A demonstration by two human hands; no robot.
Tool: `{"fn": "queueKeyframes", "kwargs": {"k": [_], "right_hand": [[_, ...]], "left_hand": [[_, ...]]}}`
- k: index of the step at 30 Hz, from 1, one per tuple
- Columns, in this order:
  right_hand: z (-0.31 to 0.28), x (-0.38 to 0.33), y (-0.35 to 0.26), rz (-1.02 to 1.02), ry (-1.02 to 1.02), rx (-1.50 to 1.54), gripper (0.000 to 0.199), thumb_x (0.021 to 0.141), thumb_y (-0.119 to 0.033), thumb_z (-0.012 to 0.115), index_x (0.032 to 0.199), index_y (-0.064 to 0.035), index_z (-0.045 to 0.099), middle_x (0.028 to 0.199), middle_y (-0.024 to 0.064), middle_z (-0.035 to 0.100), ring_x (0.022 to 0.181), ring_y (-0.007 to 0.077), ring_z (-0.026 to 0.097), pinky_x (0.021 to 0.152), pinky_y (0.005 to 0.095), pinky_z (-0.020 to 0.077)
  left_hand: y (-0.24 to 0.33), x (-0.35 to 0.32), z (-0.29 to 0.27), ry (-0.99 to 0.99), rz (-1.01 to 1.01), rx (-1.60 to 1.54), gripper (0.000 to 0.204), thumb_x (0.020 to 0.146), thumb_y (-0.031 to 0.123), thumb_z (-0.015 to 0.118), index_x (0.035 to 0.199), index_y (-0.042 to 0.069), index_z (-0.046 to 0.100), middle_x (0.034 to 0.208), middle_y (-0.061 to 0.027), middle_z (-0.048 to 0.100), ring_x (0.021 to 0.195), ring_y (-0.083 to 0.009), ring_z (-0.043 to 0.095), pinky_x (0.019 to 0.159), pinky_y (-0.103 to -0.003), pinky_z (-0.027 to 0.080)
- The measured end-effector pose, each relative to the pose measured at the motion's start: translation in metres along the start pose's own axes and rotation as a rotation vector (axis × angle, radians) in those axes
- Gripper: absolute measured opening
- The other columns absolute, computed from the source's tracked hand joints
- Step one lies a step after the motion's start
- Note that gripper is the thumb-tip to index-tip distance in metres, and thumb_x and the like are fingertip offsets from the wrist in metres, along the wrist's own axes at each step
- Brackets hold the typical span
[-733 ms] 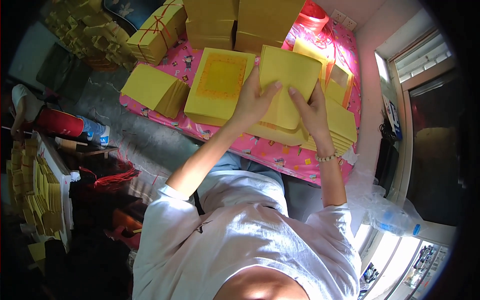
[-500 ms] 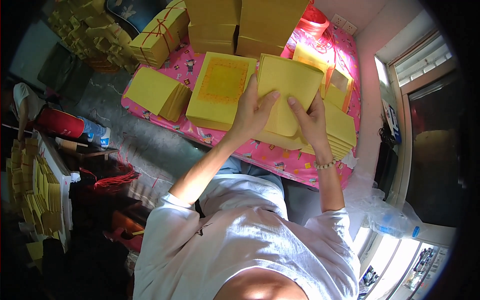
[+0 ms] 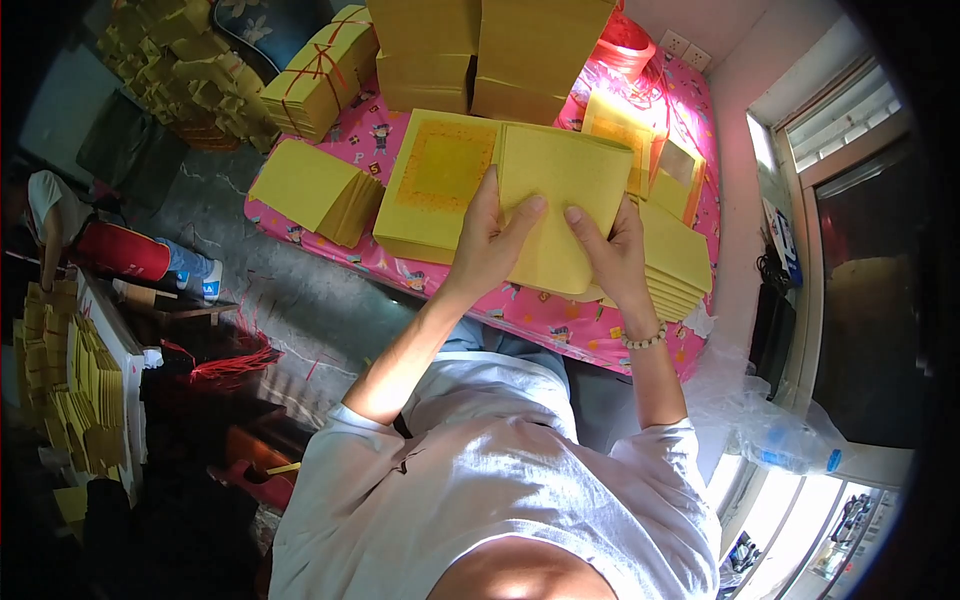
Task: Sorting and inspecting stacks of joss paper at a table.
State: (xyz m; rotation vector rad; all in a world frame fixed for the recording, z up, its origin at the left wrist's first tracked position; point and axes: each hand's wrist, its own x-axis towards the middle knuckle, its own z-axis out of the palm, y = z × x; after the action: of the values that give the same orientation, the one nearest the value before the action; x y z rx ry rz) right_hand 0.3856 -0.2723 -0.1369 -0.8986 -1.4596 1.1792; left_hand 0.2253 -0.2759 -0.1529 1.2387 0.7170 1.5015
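- Head view: the packet (image 3: 560, 180) is held just right of the printed block (image 3: 440, 175), overlapping it from this angle; can't tell if they touch.
- Left fingers (image 3: 525, 215) and right fingers (image 3: 586, 228) each pinch one side, thumbs on top, gap closed down to the packet's thickness.
- Biggest risk imo: it looks like loose layers, so an uneven squeeze could make them slide or fan out.
- Thumbs pushing inward might buckle the middle, too.
- Swing it left and it could shove the printed block askew on the pink counter (image 3: 560, 330).
- Fanned stack (image 3: 675, 250) right of that block: a careless right wrist might topple it.
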Motion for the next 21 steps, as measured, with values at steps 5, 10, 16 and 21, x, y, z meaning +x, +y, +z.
{"fn": "queueKeyframes", "kwargs": {"k": [5,10,16,21], "right_hand": [[0.000,0.005,0.003,0.014,0.012,-0.014,0.038,0.092,-0.010,0.062,0.125,0.0019,0.048,0.112,0.0078,0.062,0.096,0.0100,0.060,0.080,0.0246,0.0505],[0.000,0.020,-0.003,0.181,0.012,-0.023,0.035,0.093,-0.018,0.061,0.121,0.0024,0.053,0.109,0.0079,0.064,0.094,0.0106,0.060,0.079,0.0245,0.0503],[-0.003,0.030,-0.004,0.253,0.001,-0.022,0.038,0.093,-0.024,0.061,0.120,0.0025,0.056,0.106,0.0076,0.065,0.092,0.0110,0.062,0.080,0.0249,0.0496],[-0.005,0.032,0.006,0.298,0.001,-0.021,0.040,0.092,-0.025,0.062,0.120,0.0025,0.057,0.108,0.0081,0.065,0.095,0.0119,0.061,0.082,0.0245,0.0487]], "left_hand": [[-0.002,0.002,-0.002,0.004,-0.048,-0.037,0.034,0.095,0.010,0.055,0.126,0.000,0.044,0.116,-0.0082,0.057,0.108,-0.0117,0.053,0.090,-0.027,0.045],[-0.004,0.014,-0.009,0.013,-0.276,-0.134,0.035,0.095,0.015,0.056,0.128,0.002,0.049,0.120,-0.0067,0.059,0.108,-0.0109,0.056,0.090,-0.027,0.046],[-0.008,0.024,-0.014,0.007,-0.401,-0.219,0.037,0.095,0.017,0.058,0.128,0.002,0.050,0.118,-0.0066,0.061,0.105,-0.0133,0.060,0.089,-0.028,0.049],[-0.016,0.029,-0.018,0.023,-0.475,-0.174,0.036,0.095,0.017,0.058,0.127,0.002,0.052,0.117,-0.0070,0.062,0.105,-0.0137,0.060,0.088,-0.028,0.050]]}}
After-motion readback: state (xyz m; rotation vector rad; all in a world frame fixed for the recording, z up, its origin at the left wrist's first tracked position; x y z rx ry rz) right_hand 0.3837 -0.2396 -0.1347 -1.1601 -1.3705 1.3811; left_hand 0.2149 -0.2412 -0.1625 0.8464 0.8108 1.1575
